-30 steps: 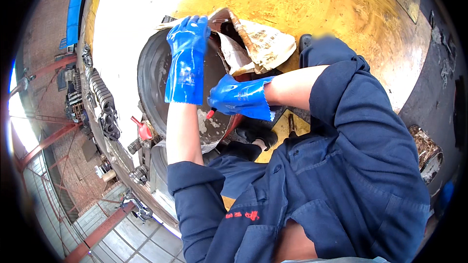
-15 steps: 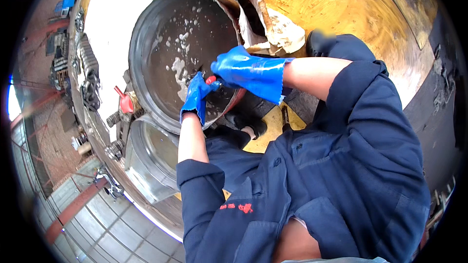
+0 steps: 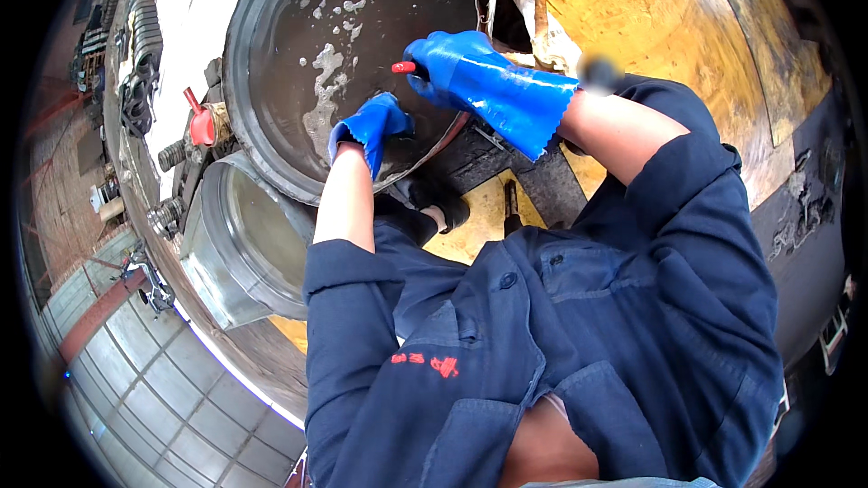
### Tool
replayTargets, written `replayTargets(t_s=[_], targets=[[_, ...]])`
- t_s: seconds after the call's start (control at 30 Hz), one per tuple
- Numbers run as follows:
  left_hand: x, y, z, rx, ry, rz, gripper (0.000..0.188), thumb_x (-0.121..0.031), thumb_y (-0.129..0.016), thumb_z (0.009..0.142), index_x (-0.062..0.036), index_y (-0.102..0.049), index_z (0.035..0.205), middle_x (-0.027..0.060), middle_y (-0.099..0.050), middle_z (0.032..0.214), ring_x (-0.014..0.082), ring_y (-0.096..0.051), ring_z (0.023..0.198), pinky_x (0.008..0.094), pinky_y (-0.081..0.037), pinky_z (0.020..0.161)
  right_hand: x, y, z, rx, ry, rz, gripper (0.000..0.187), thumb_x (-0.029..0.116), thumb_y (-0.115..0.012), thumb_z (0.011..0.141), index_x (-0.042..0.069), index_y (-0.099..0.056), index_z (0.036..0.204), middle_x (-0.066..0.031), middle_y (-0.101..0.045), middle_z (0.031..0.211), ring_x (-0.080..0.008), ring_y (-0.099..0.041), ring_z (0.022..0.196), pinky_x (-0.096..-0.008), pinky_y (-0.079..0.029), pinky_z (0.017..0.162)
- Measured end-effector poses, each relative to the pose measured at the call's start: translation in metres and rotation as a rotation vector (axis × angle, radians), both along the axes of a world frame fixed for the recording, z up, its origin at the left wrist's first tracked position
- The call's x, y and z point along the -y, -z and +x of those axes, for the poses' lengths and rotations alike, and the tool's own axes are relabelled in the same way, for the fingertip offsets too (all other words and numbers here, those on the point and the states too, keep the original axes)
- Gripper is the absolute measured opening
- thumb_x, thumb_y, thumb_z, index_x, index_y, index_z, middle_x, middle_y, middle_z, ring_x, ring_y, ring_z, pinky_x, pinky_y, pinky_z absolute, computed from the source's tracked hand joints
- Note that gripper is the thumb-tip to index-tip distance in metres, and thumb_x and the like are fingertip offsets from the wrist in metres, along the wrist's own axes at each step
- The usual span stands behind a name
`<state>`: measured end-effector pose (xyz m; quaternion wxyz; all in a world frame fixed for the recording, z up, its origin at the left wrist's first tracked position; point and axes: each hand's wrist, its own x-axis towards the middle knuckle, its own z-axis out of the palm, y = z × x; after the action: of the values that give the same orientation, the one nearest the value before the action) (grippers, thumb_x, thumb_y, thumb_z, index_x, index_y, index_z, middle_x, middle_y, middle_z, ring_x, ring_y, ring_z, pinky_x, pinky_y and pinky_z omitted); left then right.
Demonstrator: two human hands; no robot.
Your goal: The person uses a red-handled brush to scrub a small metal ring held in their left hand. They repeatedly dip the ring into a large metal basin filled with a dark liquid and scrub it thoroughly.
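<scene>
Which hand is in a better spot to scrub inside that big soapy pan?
The right hand, probably. It holds a red-tipped tool over the foamy inside of the pan, while the left hand sits low at the pan's rim.

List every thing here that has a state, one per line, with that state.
round metal basin: tilted on its edge, wet inside, patches of white foam
left hand: blue-gloved, fingers curled over the basin's lower rim
right hand: blue-gloved, closed on a red-handled tool
red-handled tool: held, only its red end shows
rectangular metal tub: open, apparently empty
red valve handle: position unclear
</scene>
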<state>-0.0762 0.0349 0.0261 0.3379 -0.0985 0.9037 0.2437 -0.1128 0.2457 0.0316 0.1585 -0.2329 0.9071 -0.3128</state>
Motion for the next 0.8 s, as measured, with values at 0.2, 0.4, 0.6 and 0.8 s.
replayTargets(t_s=[0.2, 0.4, 0.6, 0.8], targets=[[0.016, 0.026, 0.025, 0.134, -0.385, 0.147, 0.026, -0.019, -0.071, 0.084, 0.0011, -0.073, 0.100, 0.0133, -0.076, 0.100, 0.0279, -0.068, 0.090, 0.0366, -0.052, 0.084, -0.002, 0.001, 0.001, -0.023, -0.005, -0.013, 0.024, 0.031, -0.067, 0.091, 0.015, -0.072, 0.107, -0.0159, -0.074, 0.102, -0.0383, -0.072, 0.096, -0.0502, -0.059, 0.080], [0.094, 0.093, 0.061, 0.058, -0.465, 0.429, 0.025, -0.019, -0.072, 0.084, 0.0030, -0.070, 0.095, 0.0071, -0.074, 0.097, 0.0222, -0.064, 0.087, 0.0319, -0.047, 0.084, 0.004, -0.006, 0.003, -0.019, -0.019, -0.031, 0.024, 0.032, -0.067, 0.091, 0.015, -0.072, 0.108, -0.0151, -0.074, 0.103, -0.0374, -0.072, 0.096, -0.0492, -0.059, 0.081], [0.078, 0.094, 0.032, 0.365, 0.083, 0.114, 0.046, -0.015, -0.080, 0.088, -0.0025, -0.067, 0.131, 0.0108, -0.073, 0.110, 0.0173, -0.065, 0.095, 0.0331, -0.051, 0.081, 0.001, -0.004, 0.003, 0.007, -0.051, 0.008, 0.026, 0.033, -0.068, 0.091, 0.015, -0.072, 0.109, -0.0134, -0.073, 0.104, -0.0353, -0.072, 0.098, -0.0476, -0.059, 0.083], [0.022, 0.055, 0.033, 0.355, -0.017, 0.362, 0.047, -0.019, -0.078, 0.095, -0.0011, -0.065, 0.136, 0.0091, -0.072, 0.119, 0.0166, -0.066, 0.105, 0.0307, -0.052, 0.091, 0.002, 0.003, 0.003, 0.016, -0.042, 0.006, 0.024, 0.033, -0.068, 0.090, 0.015, -0.072, 0.107, -0.0127, -0.073, 0.103, -0.0353, -0.072, 0.097, -0.0473, -0.059, 0.081]])
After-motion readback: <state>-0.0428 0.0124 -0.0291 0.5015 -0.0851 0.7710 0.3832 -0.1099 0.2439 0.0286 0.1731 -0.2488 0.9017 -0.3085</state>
